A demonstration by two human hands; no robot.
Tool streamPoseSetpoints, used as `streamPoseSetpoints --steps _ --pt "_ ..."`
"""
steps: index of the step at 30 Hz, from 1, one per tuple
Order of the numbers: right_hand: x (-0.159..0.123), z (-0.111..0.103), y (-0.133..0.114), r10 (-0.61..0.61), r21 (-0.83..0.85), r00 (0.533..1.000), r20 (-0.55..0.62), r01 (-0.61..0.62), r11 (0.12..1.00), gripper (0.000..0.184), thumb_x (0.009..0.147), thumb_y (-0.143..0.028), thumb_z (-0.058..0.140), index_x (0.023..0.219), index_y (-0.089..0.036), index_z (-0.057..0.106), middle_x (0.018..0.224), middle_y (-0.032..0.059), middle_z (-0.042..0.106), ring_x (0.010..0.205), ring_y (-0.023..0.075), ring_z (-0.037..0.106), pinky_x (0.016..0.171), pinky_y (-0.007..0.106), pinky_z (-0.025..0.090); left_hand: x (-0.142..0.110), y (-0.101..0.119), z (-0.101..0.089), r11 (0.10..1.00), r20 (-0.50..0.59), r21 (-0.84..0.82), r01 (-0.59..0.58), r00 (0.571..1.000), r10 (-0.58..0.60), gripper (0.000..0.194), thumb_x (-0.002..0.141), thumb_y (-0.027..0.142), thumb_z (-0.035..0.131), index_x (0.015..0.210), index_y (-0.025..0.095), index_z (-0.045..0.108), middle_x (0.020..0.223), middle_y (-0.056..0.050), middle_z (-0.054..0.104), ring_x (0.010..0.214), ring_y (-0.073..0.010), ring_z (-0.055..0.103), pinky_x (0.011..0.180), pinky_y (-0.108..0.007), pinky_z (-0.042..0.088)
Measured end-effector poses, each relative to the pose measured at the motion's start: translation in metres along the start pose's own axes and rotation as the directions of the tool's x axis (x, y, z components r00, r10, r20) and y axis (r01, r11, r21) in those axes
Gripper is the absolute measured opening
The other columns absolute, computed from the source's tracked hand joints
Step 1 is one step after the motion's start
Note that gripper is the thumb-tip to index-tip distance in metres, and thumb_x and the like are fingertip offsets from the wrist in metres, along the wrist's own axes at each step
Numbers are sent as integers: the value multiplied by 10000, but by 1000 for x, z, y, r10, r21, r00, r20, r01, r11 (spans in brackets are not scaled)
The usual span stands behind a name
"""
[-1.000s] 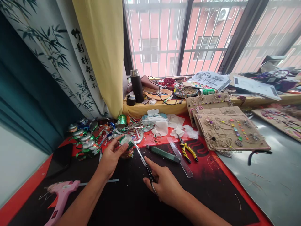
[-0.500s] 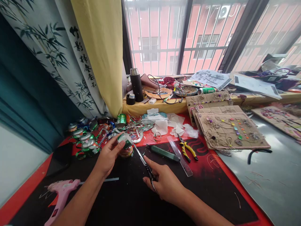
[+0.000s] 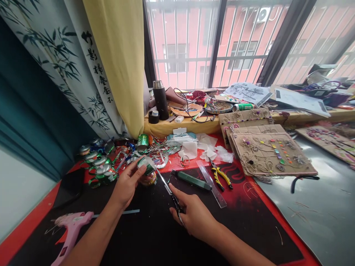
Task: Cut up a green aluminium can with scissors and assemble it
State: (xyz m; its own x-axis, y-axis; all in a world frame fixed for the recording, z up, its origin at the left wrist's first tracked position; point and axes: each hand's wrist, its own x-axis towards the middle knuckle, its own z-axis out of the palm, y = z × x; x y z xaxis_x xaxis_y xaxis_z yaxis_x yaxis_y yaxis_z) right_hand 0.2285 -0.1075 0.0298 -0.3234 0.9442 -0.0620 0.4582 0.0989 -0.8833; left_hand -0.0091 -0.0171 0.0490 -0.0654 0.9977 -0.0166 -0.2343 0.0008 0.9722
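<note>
My left hand [image 3: 128, 183] pinches a cut green can piece [image 3: 145, 167] with a pale inside, tilted above the black mat [image 3: 155, 229]. Its fingers wrap the far side, partly hidden. In my right hand [image 3: 191, 211] are scissors [image 3: 169, 190], fingers and thumb round the handles, blades pointing up and left to the can piece's edge. Whether the blades bite into the metal I cannot tell. Just below the can piece another small can part [image 3: 149, 179] stands on the mat, partly covered.
A pink glue gun [image 3: 72, 225] lies at left. Several small can teapots [image 3: 104, 170] stand behind it. Right of centre lie a green utility knife [image 3: 192, 180], a clear ruler [image 3: 213, 186] and yellow-black pliers [image 3: 220, 176]. Cardboard panels [image 3: 273, 151] lean at right; a black flask [image 3: 161, 101] stands behind.
The can piece in my left hand has turned and shifted slightly left and up, uncovering more of the can part below. My right hand with the scissors has barely moved.
</note>
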Motion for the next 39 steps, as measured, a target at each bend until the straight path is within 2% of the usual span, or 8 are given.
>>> streamPoseSetpoints --steps 4,10,16,20,25,30,34,39 --pt "1 1 3 -13 6 1000 -3 13 1000 746 911 -199 670 1641 -217 518 686 -76 484 562 98 347 553 205 327 0 0 0 1000 2 -7 0 1000 0 562 737 445 972 1229 222 816 1106 -64 815 808 -196 778 680 -259 661" --pt "1 2 5 1 55 1000 27 -2 999 792 901 -237 711 1661 -238 488 693 -73 506 547 101 397 523 206 296 1 -1 -1 1000 -8 -7 16 1000 -17 639 714 450 988 1282 227 799 1088 -51 812 794 -192 782 666 -254 658" --pt "2 2 5 2 37 1000 14 -2 999 814 893 -266 738 1665 -227 483 644 -87 424 548 111 348 502 227 220 0 -1 1 999 9 -17 36 999 -36 610 714 462 988 1235 206 800 1031 -49 816 777 -191 785 662 -249 654" --pt "2 3 4 -11 12 1000 -4 11 1000 788 896 -219 713 1655 -223 501 638 -89 418 552 106 323 512 228 226 -1 0 2 999 12 -23 42 999 -42 530 709 482 985 1103 174 807 919 -39 803 726 -192 778 647 -253 651" --pt "2 5 2 -6 21 1000 -3 6 1000 785 896 -167 669 1659 -228 495 651 -84 441 547 101 333 530 222 264 -1 2 3 999 18 -14 37 999 -36 574 712 521 972 1121 161 793 940 -64 818 699 -198 776 641 -266 651" --pt "2 4 4 2 38 1000 21 -3 999 788 906 -219 678 1668 -229 477 654 -77 468 539 109 343 514 233 236 -2 3 4 999 34 18 32 999 -33 542 720 542 961 1061 153 797 904 -71 821 688 -196 769 623 -258 638" --pt "3 4 6 1 33 1000 17 -2 999 826 886 -256 726 1671 -229 470 654 -83 445 546 112 348 505 234 222 -4 4 4 996 64 47 76 995 -79 542 723 584 945 992 136 800 812 -83 809 662 -207 758 603 -273 632" --pt "3 3 5 -12 3 1000 3 12 1000 791 893 -220 700 1658 -236 497 646 -89 412 550 108 319 514 228 234 -3 5 5 994 63 41 97 993 -99 549 708 600 948 962 139 792 808 -90 808 676 -213 760 593 -270 621"
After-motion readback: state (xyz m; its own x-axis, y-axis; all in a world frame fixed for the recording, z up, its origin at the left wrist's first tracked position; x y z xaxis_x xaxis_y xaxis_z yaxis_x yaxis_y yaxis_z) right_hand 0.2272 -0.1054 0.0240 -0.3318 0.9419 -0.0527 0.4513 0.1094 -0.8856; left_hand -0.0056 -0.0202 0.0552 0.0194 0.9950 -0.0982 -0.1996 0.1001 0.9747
